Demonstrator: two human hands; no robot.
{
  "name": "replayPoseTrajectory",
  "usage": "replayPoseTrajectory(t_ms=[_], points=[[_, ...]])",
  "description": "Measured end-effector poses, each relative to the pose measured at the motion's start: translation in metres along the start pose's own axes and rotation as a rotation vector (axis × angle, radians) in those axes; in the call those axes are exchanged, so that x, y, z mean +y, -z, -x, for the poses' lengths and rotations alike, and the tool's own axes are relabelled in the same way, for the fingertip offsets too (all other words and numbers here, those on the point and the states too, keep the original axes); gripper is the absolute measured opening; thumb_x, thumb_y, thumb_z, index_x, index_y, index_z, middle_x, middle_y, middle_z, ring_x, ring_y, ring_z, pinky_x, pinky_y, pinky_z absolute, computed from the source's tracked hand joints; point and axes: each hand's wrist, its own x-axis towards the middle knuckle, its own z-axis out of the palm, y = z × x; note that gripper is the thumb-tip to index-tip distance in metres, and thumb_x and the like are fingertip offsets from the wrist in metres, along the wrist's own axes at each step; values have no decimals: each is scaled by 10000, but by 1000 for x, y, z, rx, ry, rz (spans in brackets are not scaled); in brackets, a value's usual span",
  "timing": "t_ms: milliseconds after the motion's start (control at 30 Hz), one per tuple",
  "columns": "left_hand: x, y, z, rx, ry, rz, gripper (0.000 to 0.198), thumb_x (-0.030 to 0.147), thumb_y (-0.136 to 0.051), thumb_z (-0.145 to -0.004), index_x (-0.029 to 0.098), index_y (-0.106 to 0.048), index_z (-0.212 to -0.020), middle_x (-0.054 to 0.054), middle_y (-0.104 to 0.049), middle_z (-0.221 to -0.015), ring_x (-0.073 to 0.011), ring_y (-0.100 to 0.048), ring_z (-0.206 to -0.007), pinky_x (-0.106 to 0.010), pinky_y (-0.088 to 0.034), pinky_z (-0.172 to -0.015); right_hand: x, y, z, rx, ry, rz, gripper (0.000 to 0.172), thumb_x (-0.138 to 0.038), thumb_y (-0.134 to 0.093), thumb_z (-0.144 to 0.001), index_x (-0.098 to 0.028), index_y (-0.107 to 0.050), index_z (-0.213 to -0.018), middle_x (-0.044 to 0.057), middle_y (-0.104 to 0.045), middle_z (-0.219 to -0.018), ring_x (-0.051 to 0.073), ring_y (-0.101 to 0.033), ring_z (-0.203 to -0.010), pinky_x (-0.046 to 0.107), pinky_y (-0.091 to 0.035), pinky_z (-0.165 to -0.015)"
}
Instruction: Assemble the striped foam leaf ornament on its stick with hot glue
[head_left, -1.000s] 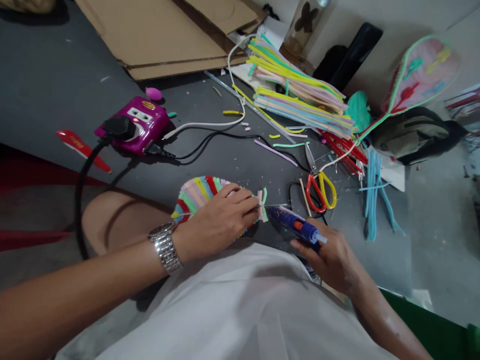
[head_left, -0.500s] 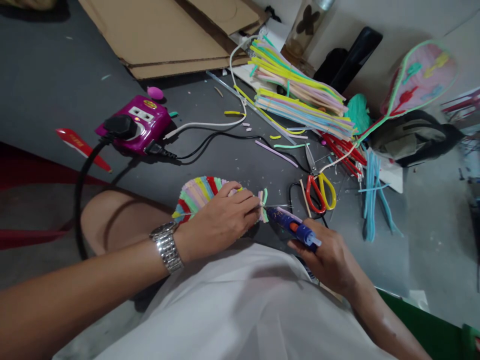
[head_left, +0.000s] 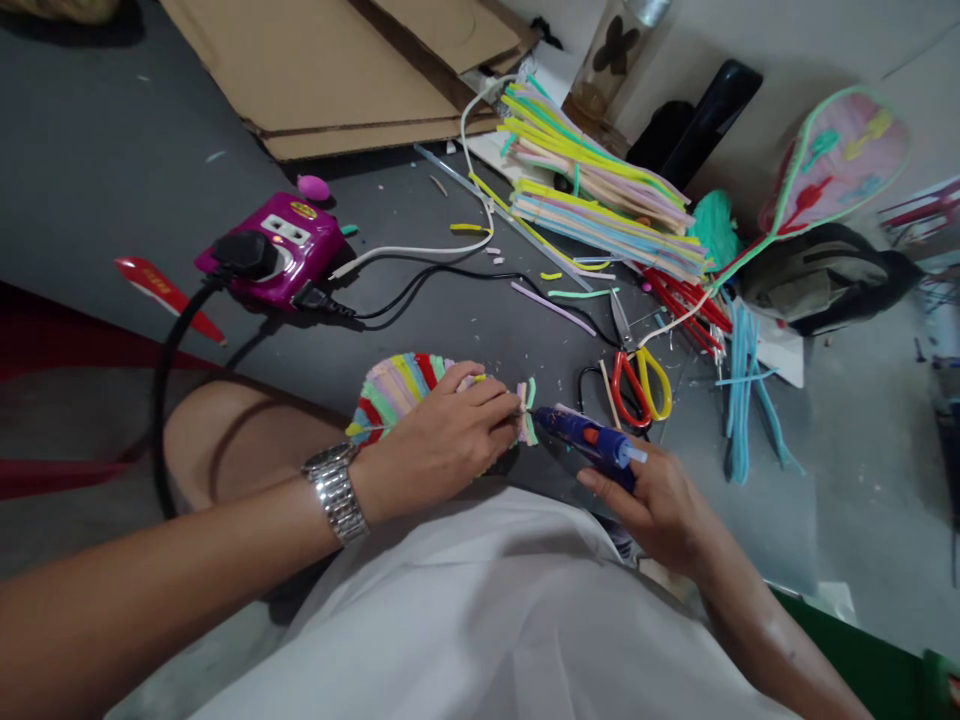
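My left hand [head_left: 442,430], with a steel watch above it, grips a striped pipe-cleaner piece [head_left: 401,390] of many colours near the table's front edge. Its palm and fingers cover much of the piece, and short pipe-cleaner ends [head_left: 528,410] poke out past the fingertips. In my right hand [head_left: 652,500] is a blue glue gun [head_left: 589,437] with an orange part and a clear glue stick at its back. The nozzle points left, at the short ends; whether it touches them I cannot tell.
Scissors [head_left: 641,385] with red and yellow handles lie beyond the glue gun. Bundled pipe cleaners [head_left: 600,180] are at the back, blue ones [head_left: 742,390] at the right. A purple power strip [head_left: 277,250] with black cords stands left. Cardboard [head_left: 337,80] lies behind it.
The glue gun in my right hand has turned slightly, its back end shifting a little up and right. My left hand stays on the striped piece.
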Motion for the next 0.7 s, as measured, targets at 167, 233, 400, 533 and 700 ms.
replayPoseTrajectory(t_ms=[167,233,400,533,700], points=[[-1,1,0,-6,0,-1,227,232,-504,-1064,197,-726,-1030,-61,-724,-1059,-228,-602,-1042,-481,-347,-1049,-1,2,-3,3,-21,-18,331,-470,-566,-973,-223,-522,-757,-24,-534,-640,132,-452,-555,268,-304,-548],[-1,1,0,-7,-1,0,237,232,-498,-1064,198,-730,-1035,-62,-726,-1059,-232,-604,-1042,-488,-346,-1055,-2,3,-3,7,-26,-16,318,-464,-569,-968,-221,-534,-766,-27,-524,-631,131,-445,-553,267,-294,-544],[-1,0,1,-5,3,14,235,226,-502,-1060,204,-736,-1058,-60,-728,-1058,-225,-609,-1036,-488,-343,-1073,-2,4,-3,-3,-29,-24,323,-468,-575,-967,-224,-538,-759,-37,-494,-601,127,-431,-537,266,-294,-533],[-1,1,1,-10,9,34,204,208,-535,-1041,210,-734,-1084,-56,-728,-1059,-217,-609,-1049,-491,-321,-1111,-1,4,-3,21,-24,-44,356,-469,-588,-950,-230,-500,-700,-40,-459,-562,132,-437,-529,271,-283,-521],[-1,1,0,-20,9,35,178,194,-564,-1022,199,-729,-1087,-59,-727,-1067,-221,-613,-1057,-499,-315,-1120,0,4,-4,30,-13,-74,349,-456,-582,-936,-227,-510,-683,-32,-447,-555,136,-441,-541,274,-288,-525]])
